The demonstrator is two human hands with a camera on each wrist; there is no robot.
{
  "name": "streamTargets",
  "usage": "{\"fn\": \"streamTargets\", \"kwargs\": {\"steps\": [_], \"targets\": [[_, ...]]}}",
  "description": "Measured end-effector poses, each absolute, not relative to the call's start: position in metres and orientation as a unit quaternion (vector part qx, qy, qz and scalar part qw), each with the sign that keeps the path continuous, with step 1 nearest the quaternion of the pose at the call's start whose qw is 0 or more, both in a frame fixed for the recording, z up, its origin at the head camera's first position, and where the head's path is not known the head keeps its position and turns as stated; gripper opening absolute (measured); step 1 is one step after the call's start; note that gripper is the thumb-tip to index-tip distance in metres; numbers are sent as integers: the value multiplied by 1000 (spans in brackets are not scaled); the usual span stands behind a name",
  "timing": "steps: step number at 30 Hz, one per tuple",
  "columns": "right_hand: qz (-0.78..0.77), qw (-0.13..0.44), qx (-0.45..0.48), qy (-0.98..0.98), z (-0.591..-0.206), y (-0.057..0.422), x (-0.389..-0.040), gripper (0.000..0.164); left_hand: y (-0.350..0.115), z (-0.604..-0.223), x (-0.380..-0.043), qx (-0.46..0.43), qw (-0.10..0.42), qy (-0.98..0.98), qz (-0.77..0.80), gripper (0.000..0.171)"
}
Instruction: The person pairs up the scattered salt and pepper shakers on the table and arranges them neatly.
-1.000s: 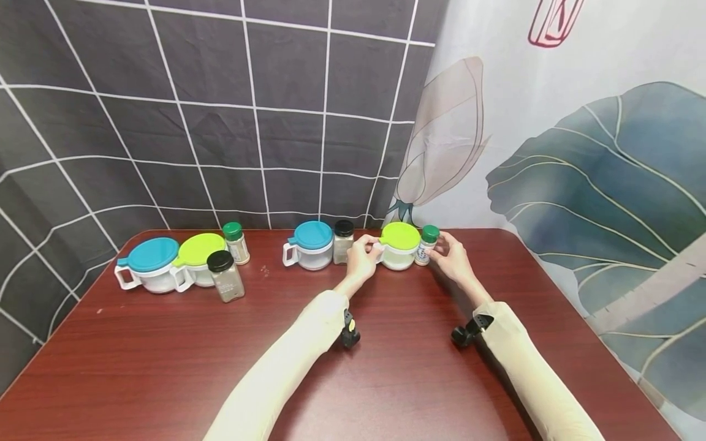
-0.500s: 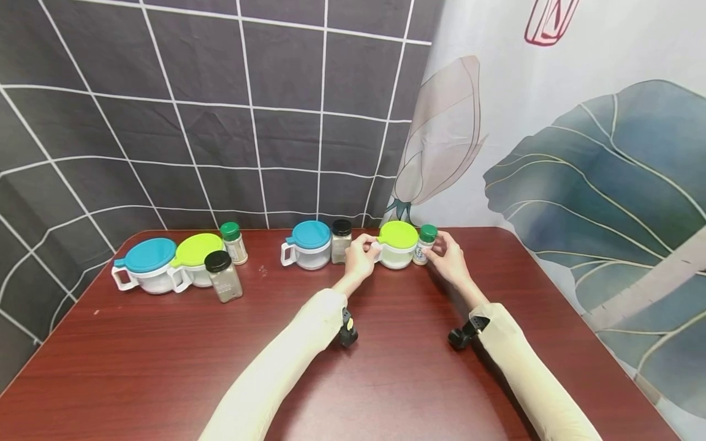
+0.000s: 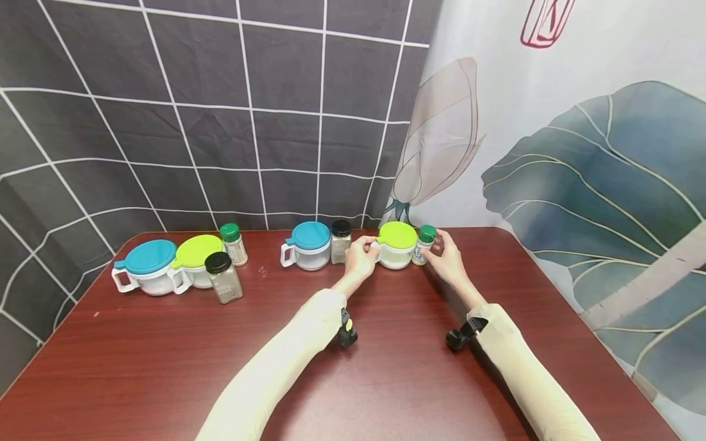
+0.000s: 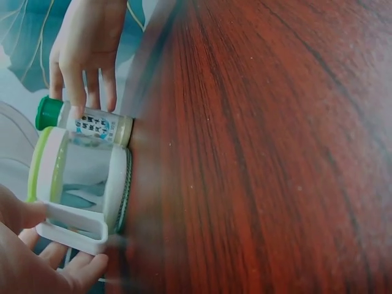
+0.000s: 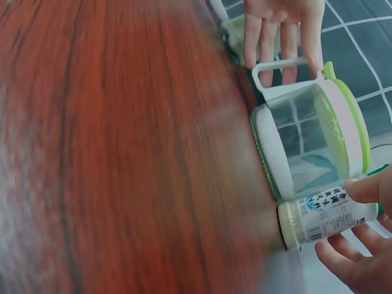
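Observation:
In the head view my left hand (image 3: 360, 258) is at the white handle (image 4: 73, 228) of a clear seasoning jar (image 3: 394, 257) with a lime-green lid, its thumb and fingers on either side of the handle. My right hand (image 3: 448, 260) holds a small spice bottle (image 5: 324, 213) with a green cap and a printed label, thumb on the label side and fingers on the far side. Bottle and jar stand upright side by side on the table. Left of my left hand are a black-capped spice bottle (image 3: 341, 245) and a blue-lidded jar (image 3: 311, 246).
At the table's left stand another blue-lidded jar (image 3: 151, 266), a lime-lidded jar (image 3: 200, 257), a green-capped bottle (image 3: 234, 245) and a black-capped bottle (image 3: 223, 278). Behind the reddish-brown table (image 3: 309, 367) hang a grey checked cloth (image 3: 287, 141) and a leaf-patterned one (image 3: 601, 177).

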State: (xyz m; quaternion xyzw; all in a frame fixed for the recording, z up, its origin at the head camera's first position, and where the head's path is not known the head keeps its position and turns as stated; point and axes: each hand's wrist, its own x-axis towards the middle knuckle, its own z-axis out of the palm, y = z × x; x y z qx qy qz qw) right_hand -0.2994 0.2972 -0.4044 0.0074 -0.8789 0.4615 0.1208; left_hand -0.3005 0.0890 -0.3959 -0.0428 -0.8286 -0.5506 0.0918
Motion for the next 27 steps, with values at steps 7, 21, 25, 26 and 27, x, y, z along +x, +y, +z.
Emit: {"fn": "streamTargets", "kwargs": {"steps": [7, 21, 25, 26, 27], "targets": [[474, 133, -3, -870, -401, 294, -298, 61, 87, -391, -297, -46, 73, -832, -548, 28], [480, 241, 14, -843, -393, 286, -284, 60, 71, -387, -282, -87, 66, -829, -548, 35], [467, 262, 22, -845, -393, 283, -281, 59, 65, -382, -277, -94, 64, -828, -549, 34], [465, 265, 25, -844, -393, 282, -280, 58, 64, -381, -275, -94, 62, -827, -551, 34], [464, 269, 28, -843, -392, 281, -279, 58, 63, -380, -274, -94, 61, -827, -551, 33]]}}
